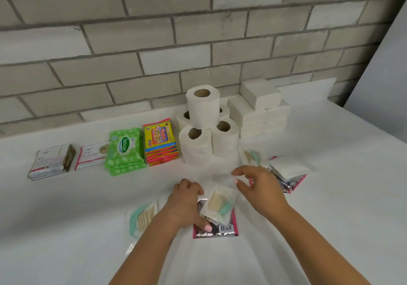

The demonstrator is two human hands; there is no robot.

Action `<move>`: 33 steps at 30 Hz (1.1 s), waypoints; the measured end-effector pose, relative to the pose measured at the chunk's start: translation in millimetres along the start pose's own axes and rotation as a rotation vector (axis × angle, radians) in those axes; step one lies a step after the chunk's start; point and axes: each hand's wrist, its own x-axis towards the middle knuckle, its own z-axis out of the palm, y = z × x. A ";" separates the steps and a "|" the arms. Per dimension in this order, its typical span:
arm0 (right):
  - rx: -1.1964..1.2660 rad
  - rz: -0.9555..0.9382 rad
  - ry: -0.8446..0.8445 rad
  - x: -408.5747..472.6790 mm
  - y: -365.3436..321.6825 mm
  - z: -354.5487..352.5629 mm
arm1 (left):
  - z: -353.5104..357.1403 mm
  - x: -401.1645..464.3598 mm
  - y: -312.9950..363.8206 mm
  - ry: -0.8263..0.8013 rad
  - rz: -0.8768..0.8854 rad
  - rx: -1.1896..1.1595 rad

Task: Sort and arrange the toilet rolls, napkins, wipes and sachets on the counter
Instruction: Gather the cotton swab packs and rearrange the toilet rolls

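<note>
1. The tabletop [66,218] is white and meets a grey brick wall [132,42] at its far edge; a pale panel [385,75] closes the right side.
2. Open surface lies at near left and far right; the near centre is taken up by both forearms.
3. Along the back, left to right: a sachet stack [51,162], a second sachet stack [91,156], green wipes [125,150], yellow wipes [160,141], toilet rolls [203,126] and napkins [259,108].
4. The rolls stand upright in a cluster with one on top; the napkins are stacked in blocks just right of them.
5. The left hand [187,203] presses on a foil sachet [217,227] at near centre, fingers curled at its left edge, thumb flat on the foil.
6. A clear swab bag [219,204] lies on that sachet, holding cotton swabs and something mint green.
7. The right hand [257,185] hovers just right of the bag, fingers spread and bent, holding nothing.
8. A second swab bag [143,216] lies left of the left wrist; a third [251,157] lies near the rolls.
9. A loose heap of foil sachets with a white pad bag on top [288,170] sits right of the right hand.
</note>
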 end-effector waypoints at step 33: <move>-0.352 -0.055 -0.432 4.3 -5.8 30.7 | -53.4 -15.3 -38.8 0.243 -0.210 -0.436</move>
